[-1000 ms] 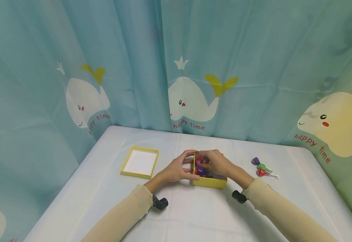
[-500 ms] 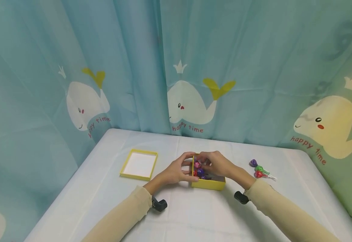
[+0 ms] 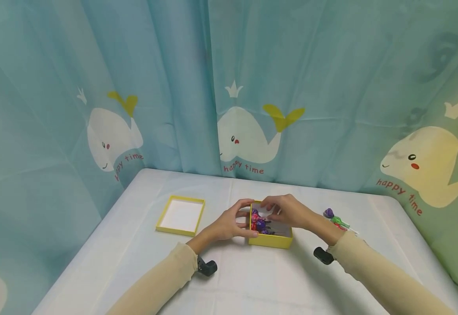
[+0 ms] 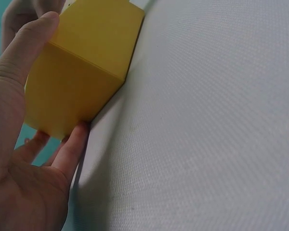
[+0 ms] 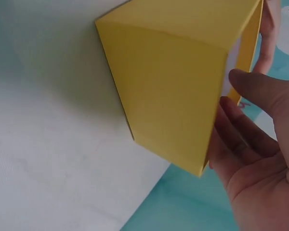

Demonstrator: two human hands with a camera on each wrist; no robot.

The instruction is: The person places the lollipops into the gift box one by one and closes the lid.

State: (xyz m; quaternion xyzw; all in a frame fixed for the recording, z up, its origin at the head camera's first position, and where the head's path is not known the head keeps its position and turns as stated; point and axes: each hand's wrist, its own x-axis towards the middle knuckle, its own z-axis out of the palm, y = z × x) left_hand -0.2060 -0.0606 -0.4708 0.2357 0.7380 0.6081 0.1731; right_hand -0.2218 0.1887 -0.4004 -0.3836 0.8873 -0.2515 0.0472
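Note:
On the table, a yellow box (image 3: pixel 271 241) stands with its top uncovered. Several wrapped lollipops (image 3: pixel 260 225), purple, pink and red, lie along its left side. My left hand (image 3: pixel 225 224) grips the box's left end, the thumb against the near wall and the fingers (image 4: pixel 71 151) around the end. Over the box's right part hovers my right hand (image 3: pixel 293 213), its thumb (image 5: pixel 260 89) and fingers loosely bent and apart, with nothing seen between them. To the right lie loose lollipops, one purple (image 3: pixel 328 213), one green (image 3: pixel 340 222) and one red, partly hidden by my right forearm.
A yellow-rimmed lid (image 3: pixel 175 230), white inside, lies upturned left of the box. The white-covered table (image 3: pixel 221 284) backs onto a blue-green curtain (image 3: pixel 181 87) with whale prints. A black wrist camera (image 3: pixel 207 267) sits on each forearm.
My right hand has let go of a pink-wrapped lollipop in the box and drawn up and to the right. The left hand keeps its hold on the box. The head view has shifted slightly.

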